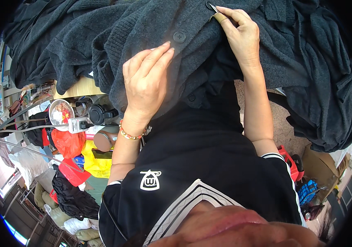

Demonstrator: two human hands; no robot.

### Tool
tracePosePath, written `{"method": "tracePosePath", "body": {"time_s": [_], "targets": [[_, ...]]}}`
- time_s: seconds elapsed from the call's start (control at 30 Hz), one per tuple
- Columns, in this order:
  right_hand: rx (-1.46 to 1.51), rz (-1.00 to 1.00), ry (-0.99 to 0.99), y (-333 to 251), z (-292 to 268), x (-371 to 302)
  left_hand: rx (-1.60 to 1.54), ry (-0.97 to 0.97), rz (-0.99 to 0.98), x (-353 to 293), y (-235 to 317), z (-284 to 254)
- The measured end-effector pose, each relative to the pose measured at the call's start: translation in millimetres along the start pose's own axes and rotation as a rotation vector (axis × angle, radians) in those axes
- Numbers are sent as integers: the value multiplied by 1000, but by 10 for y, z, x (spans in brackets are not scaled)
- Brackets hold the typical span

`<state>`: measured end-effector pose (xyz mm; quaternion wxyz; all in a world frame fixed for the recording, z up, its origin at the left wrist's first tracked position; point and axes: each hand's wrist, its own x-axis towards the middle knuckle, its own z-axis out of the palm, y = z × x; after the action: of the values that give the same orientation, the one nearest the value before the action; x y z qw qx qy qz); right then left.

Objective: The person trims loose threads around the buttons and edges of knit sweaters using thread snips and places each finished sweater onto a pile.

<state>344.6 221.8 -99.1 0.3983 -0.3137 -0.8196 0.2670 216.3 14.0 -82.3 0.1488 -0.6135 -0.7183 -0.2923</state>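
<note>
A dark grey knitted cardigan (155, 24) with ribbed parts lies spread in front of me and over my lap. My right hand (242, 37) pinches a small pointed metal tool (214, 8), which looks like thread snips. Its tip is at a dark button (209, 5) near the top edge. A tan band shows at the thumb; the fingers hide most of the tool. My left hand (147, 78) is open, fingers stretched side by side, just left of another dark round button (179, 37). Whether its fingertips touch the cloth I cannot tell. A lower button (191, 97) sits near my lap.
On my left are a round tub of small items (61, 112), a white power socket (78, 125), a black lidded container (98, 114), red bags (68, 143) and a yellow bag (95, 158). On my right stand a red object (290, 164) and a cardboard box (317, 164).
</note>
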Motion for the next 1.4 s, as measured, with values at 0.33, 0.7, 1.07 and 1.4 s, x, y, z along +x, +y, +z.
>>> {"method": "tracePosePath", "body": {"time_s": [0.33,0.7,1.07,1.4], "targets": [[577,263,63,-132,-108,-10,-208,-32,-38,-8,-12,-223],[627,179,-17,-2,-285,-299,-832,-871,-301,-741,35,-708],[650,132,-209,-84,-334,-516,-820,-815,-1053,-1185,0,-302],[718,282,-287,-293,-415,-663,-1136,-286,-883,-856,87,-452]]}}
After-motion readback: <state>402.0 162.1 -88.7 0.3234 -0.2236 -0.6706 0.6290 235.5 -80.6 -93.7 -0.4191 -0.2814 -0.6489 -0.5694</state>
